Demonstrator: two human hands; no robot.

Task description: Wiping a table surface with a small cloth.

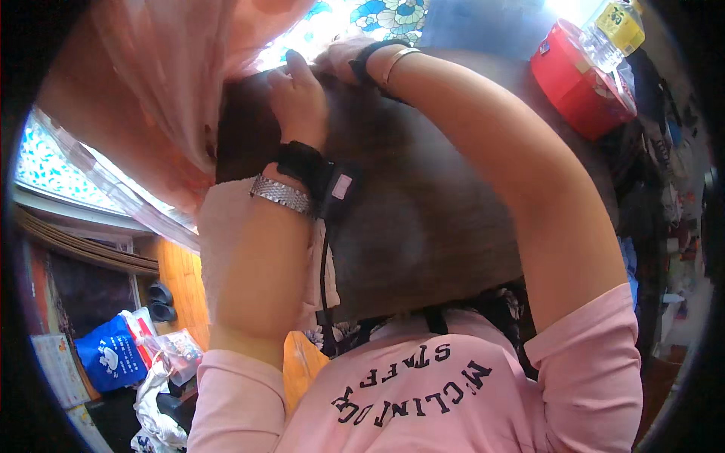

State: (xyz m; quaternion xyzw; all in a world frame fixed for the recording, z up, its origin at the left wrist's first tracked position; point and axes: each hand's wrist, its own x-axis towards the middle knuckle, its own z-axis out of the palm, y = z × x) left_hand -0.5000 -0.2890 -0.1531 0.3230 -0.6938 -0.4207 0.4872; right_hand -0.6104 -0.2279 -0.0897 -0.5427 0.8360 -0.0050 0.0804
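At the far edge of a dark wooden table [385, 238], both my hands are raised close together in front of a bright window with a flower pattern. My left hand [300, 102] has its fingers bent towards the glare; whether it holds anything does not show. My right hand [345, 56] is just right of it, partly lost in bright light and behind a black wrist strap [376, 62]. A pale pink cloth [221, 226] hangs over the table's left edge, under my left forearm. A sheer pink curtain [164, 85] hangs left of my left hand.
A red round box [572, 85] stands at the table's far right, with a clear plastic bottle [609, 37] with a yellow label by it. At the lower left are a blue bag [110, 354], a clear plastic bag [180, 354] and a white cloth [153, 407]. A black cable [324, 272] runs from my left wrist.
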